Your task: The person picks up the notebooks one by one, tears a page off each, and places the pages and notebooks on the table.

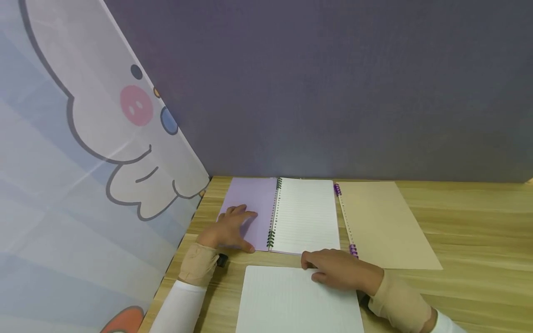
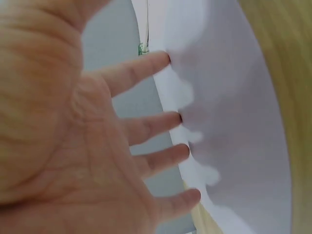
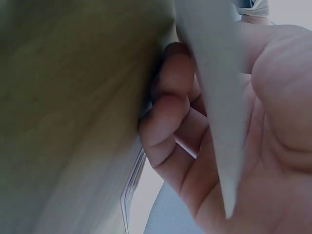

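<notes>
An open spiral notebook lies on the table, its purple cover (image 1: 259, 222) on the left and a white lined page (image 1: 308, 212) on the right of a green spiral (image 1: 271, 238). My left hand (image 1: 231, 226) is over the purple cover with fingers spread; in the left wrist view its fingertips (image 2: 181, 118) are right at the pale surface. Nearer to me lies a white lined sheet of paper (image 1: 291, 300). My right hand (image 1: 339, 268) holds its far edge, fingers curled beneath; in the right wrist view the sheet (image 3: 219, 112) passes between thumb and fingers (image 3: 163, 122).
To the right, a tan notebook (image 1: 387, 222) with a purple spiral (image 1: 354, 250) lies beside the open one. A grey panel (image 1: 325, 92) rises behind the wooden table (image 1: 470, 222). A cartoon-printed sheet (image 1: 83, 208) hangs along the left edge.
</notes>
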{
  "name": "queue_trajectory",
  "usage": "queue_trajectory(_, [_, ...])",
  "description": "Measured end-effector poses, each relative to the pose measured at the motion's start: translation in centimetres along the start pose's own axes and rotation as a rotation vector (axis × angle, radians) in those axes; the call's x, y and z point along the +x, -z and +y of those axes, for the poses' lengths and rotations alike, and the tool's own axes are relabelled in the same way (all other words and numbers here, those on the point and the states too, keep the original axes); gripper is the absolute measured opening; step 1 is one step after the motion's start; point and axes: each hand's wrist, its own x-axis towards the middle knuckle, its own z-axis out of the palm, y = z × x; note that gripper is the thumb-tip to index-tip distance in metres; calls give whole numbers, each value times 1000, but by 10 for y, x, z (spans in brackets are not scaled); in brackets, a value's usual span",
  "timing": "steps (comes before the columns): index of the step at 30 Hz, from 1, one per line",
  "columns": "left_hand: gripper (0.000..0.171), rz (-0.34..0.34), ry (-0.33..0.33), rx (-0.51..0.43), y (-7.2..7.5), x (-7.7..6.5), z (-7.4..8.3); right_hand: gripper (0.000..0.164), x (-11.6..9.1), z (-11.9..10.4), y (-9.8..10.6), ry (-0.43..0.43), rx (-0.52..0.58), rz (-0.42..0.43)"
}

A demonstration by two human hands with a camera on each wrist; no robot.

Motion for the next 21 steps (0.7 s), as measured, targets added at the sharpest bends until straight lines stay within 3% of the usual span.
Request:
queue_trajectory(4, [105, -13, -73, -39, -4, 3, 5, 17, 0, 0, -1, 11, -13, 19])
queue_trajectory(9, [96, -1, -126, -28, -7, 6, 12, 17, 1, 1, -3, -3, -11, 31])
queue_trajectory(15, [73, 14, -155, 0, -4, 7, 19, 18, 3, 3, -2, -28, -8, 57])
queue_trajectory(21, [63, -1, -135, 4, -2, 7, 22, 20, 4, 5, -2, -49, -67, 115])
